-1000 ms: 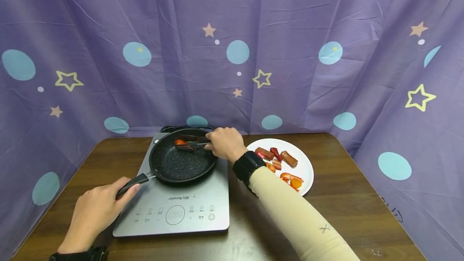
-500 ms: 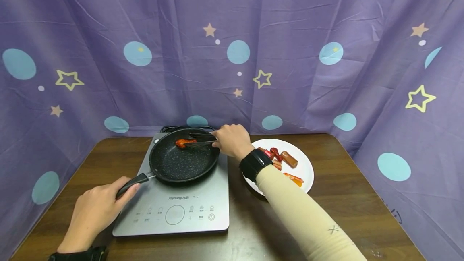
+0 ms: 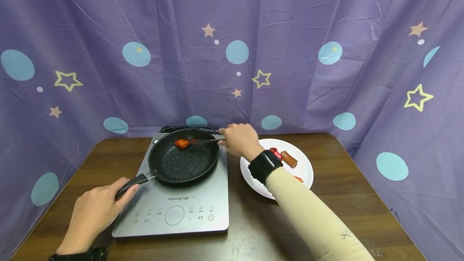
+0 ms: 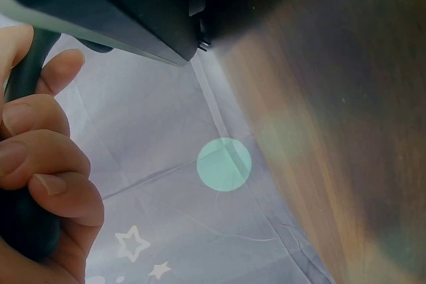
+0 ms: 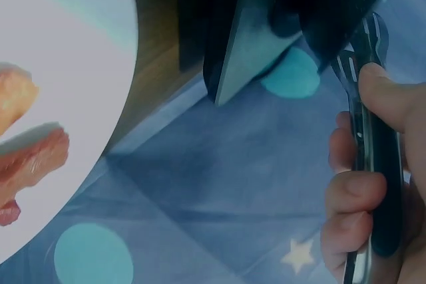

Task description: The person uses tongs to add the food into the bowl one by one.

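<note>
My left hand (image 3: 96,208) grips the black handle (image 3: 131,185) of a speckled black frying pan (image 3: 181,164); the left wrist view shows its fingers (image 4: 63,164) curled round that handle. In my right hand (image 3: 241,140) is a pair of food tongs (image 5: 385,184) with dark grips and slotted heads. The tongs reach into the pan from the right, their arms apart. A glossy orange-red piece of food (image 3: 182,143), perhaps a chicken wing, lies at the pan's far left by the lower tong tip; whether they touch is unclear.
The pan stands on a silver induction cooker (image 3: 203,200). Right of it, a white plate (image 3: 306,170) holds several food pieces, among them a brown chunk (image 3: 288,159), partly hidden by my forearm. A purple curtain (image 3: 290,100) hangs behind the wooden table (image 3: 344,196).
My right hand has drawn the tongs to the right, uncovering more of the orange-red piece, which stays on the pan's left side. The left hand keeps its grip on the handle.
</note>
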`<state>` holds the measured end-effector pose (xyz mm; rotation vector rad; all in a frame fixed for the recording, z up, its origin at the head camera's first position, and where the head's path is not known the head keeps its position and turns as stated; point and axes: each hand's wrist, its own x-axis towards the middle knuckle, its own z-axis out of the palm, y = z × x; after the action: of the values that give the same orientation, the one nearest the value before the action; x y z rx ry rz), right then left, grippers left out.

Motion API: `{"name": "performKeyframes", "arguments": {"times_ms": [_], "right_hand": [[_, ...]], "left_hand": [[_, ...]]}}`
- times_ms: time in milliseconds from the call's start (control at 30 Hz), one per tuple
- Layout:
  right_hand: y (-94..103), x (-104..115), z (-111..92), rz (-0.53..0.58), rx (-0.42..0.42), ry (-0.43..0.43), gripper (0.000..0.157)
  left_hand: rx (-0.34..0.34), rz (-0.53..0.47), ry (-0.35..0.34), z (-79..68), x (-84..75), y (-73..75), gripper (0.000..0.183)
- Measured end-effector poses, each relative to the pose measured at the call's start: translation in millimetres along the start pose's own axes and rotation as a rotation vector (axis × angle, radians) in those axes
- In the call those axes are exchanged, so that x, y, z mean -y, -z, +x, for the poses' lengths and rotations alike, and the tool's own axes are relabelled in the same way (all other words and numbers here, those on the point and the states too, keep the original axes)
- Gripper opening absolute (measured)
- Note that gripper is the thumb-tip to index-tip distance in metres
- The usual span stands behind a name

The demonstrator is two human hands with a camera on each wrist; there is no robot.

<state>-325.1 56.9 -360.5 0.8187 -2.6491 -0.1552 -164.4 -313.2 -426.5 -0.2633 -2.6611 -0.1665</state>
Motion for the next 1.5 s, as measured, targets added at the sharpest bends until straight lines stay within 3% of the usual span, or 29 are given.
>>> {"name": "performKeyframes", "arguments": {"times_ms": [333,633,1033,1500], "right_hand": [[24.0,-49,-49,0.077,-0.031,-0.07,0.048],[36.7,-87,-109,0.099,-0.076,-0.09,0.05],[16.9,-110,-169,0.094,-0.065,-0.13,0.05],[-17.4,-118,-200,0.123,0.047,-0.148,0.047]], "left_hand": [[-0.019,0.014,-0.014,1.3,0.2,-1.1,0.031],[-0.054,0.018,-0.032,3.9,2.3,-1.7,0.028],[-0.003,0.004,-0.005,1.2,0.5,0.0,0.032],[-0.019,0.012,-0.006,-1.2,0.5,-0.2,0.031]]}}
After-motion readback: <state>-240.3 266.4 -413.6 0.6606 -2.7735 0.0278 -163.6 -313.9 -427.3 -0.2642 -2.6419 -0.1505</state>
